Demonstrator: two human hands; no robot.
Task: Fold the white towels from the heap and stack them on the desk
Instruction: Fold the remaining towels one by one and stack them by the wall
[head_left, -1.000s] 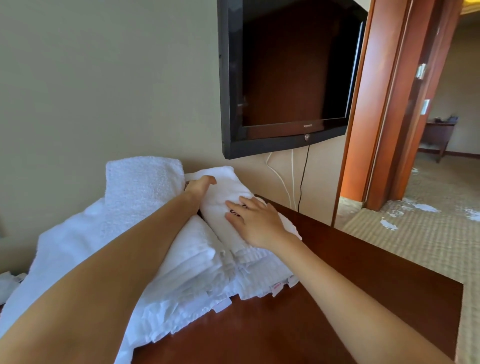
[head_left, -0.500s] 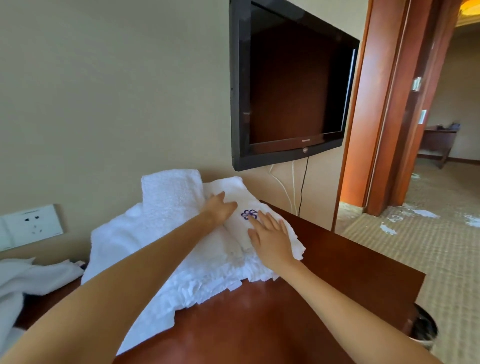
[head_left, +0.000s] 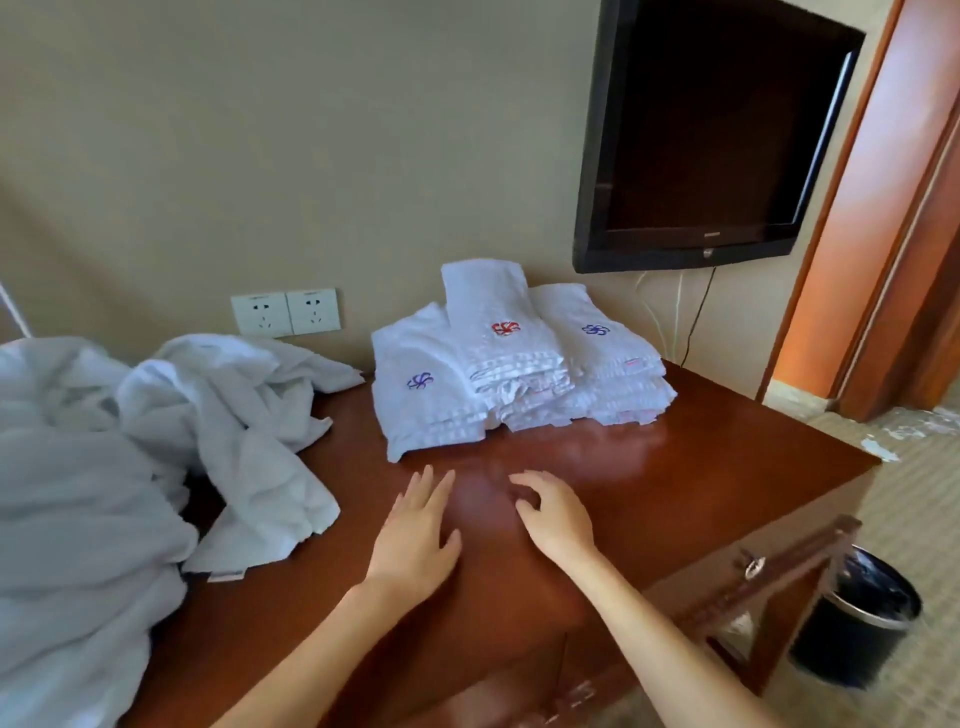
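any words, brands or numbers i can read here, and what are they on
Nothing reads clearly.
On the TV bezel: small lettering, too blurred.
On the folded towels: red and blue flower emblems, no letters; edge tags too small.
On the heap: one tag, too small.

Soft, even daylight filled the room, fairly bright, with no hard shadows. The polished reddish-brown wooden counter (head_left: 675, 493) carried a pale sheen in front of the stack of folded white towels (head_left: 519, 364). The crumpled white towel heap (head_left: 104, 467) at the left looked greyer and softer. The left hand (head_left: 415, 535) and right hand (head_left: 553, 519) were slightly motion-blurred. The orange-brown wooden door frame (head_left: 852, 208) bowed with wide-angle distortion.
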